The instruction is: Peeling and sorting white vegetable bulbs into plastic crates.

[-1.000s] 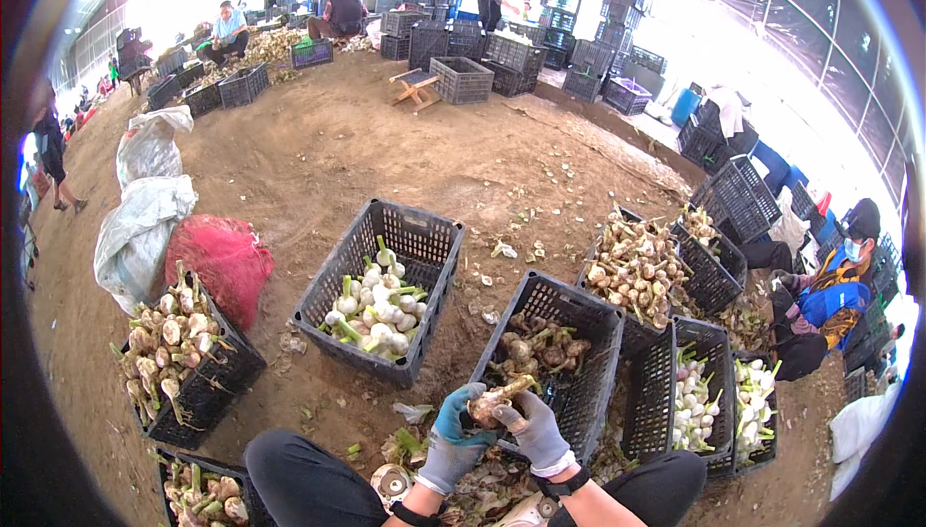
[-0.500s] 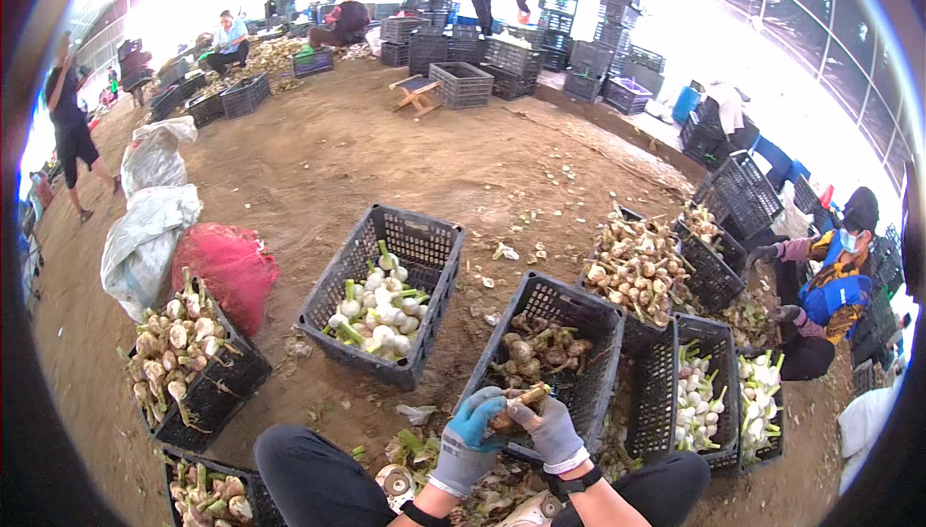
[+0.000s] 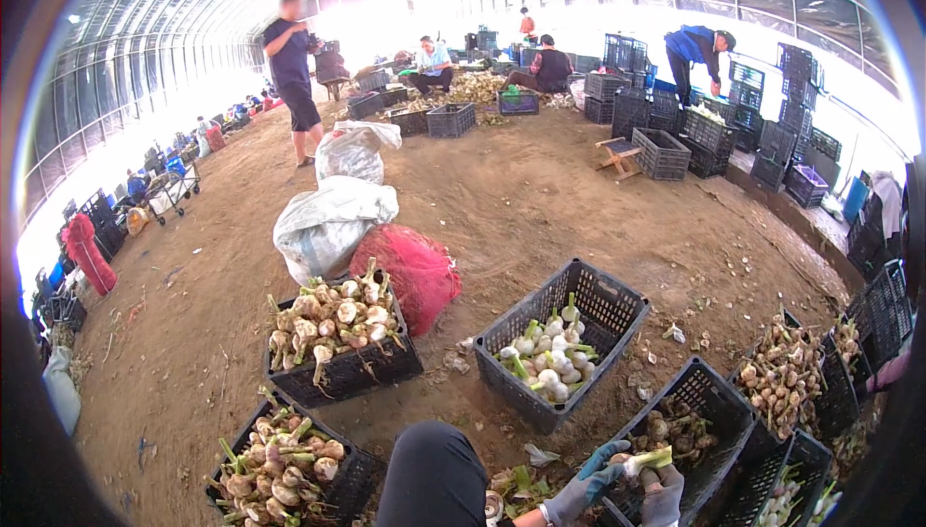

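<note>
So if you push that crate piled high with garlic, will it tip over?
Probably not. The crate sits low and wide on the dirt floor, so it would likely drag, not tip. It looks heavy, being full. The bulbs heaped above its rim are loose and round, so a few might roll off.

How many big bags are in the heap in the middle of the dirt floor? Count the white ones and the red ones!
White sacks: 2
Red net bag: 1
Total: 3

Garlic bulb between both gloved hands
</note>
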